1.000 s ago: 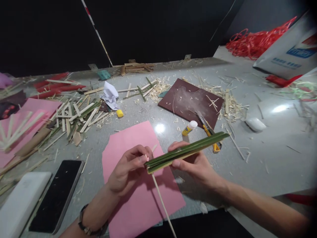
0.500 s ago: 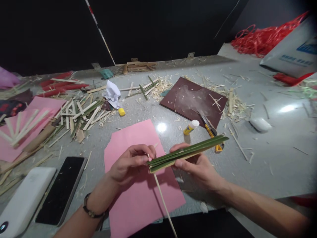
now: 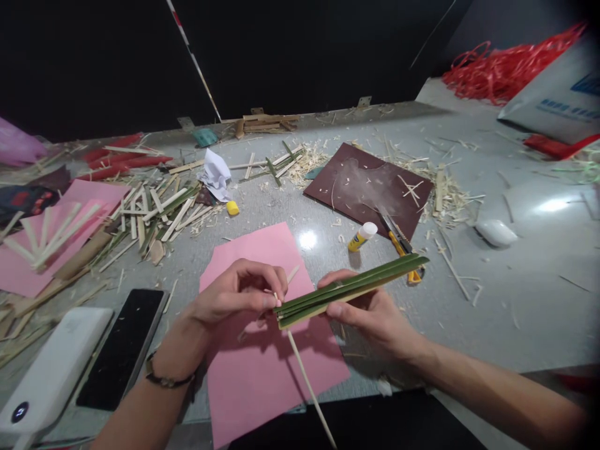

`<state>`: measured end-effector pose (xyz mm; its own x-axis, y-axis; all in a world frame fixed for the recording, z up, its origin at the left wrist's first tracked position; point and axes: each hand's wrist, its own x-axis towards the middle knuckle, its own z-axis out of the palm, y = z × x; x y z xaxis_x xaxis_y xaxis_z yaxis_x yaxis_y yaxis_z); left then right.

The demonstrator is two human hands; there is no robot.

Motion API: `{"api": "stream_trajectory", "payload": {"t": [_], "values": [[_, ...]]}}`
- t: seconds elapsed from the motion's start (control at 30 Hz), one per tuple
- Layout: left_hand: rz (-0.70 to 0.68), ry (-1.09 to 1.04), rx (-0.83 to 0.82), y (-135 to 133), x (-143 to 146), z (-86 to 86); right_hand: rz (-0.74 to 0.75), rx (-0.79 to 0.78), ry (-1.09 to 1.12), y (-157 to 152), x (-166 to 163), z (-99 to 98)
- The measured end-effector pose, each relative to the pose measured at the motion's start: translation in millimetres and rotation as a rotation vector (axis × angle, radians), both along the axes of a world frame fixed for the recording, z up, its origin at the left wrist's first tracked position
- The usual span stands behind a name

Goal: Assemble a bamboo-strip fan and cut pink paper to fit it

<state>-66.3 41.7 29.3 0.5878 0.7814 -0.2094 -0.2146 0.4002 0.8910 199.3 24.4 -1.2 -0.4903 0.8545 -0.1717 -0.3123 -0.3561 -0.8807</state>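
A stack of green-backed bamboo slats (image 3: 375,279) lies tilted in my right hand (image 3: 370,307), thumb on the near side and fingers behind. My left hand (image 3: 244,289) is at the stack's left end, with thumb and fingertips pinching the tip of a thin pale bamboo stick (image 3: 305,375). The stick shows above and below the slats' ends and slants toward the lower edge; whether it runs through holes I cannot tell. Pale slivers stick out around the left fingers. Under both hands lies a pink sheet of paper (image 3: 253,250).
A glue stick (image 3: 362,237) stands beyond my right hand, near a yellow utility knife (image 3: 398,240) on a brown board (image 3: 347,181). Bamboo strips (image 3: 154,212), a phone (image 3: 122,350) and a white power bank (image 3: 56,369) lie left. Shavings litter the table.
My left hand has shifted slightly left and up, its fingertips still at the stick's tip. The slats have moved a little left with my right hand. The view has shifted slightly.
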Motion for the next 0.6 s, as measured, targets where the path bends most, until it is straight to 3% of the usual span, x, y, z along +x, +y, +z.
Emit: {"api": "stream_trajectory", "payload": {"t": [0.27,0.43,0.6], "values": [[-0.273,0.329,0.128,25,-14,45.9,0.009,0.009,0.005,0,-3,9.3],[-0.433,0.41,0.247,42,-9,55.7,0.002,0.015,-0.009,0,-1,11.6],[-0.475,0.456,0.389,46,-7,57.0,0.015,0.013,-0.002,0,0,10.5]]}}
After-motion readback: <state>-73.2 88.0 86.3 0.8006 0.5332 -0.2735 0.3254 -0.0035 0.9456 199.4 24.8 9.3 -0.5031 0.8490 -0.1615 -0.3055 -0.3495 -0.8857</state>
